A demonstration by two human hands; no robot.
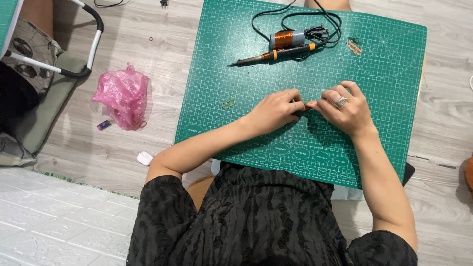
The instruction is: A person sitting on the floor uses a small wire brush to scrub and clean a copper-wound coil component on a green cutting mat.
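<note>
Both hands meet mid-mat: left hand (276, 109) curled, fingertips pinching a small copper-coloured wire piece (308, 105), right hand (345, 111) pinching its other end. Left on the floor, a crumpled pink plastic bag (122, 94); green cutting mat (236, 74) carries pale printed oval labels along its near edge.

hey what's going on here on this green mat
A person works over a green cutting mat, both hands meeting near its middle. The left hand and right hand pinch a small copper-coloured piece between their fingertips. Beyond them lie a soldering iron and a copper wire spool, untouched.
</note>
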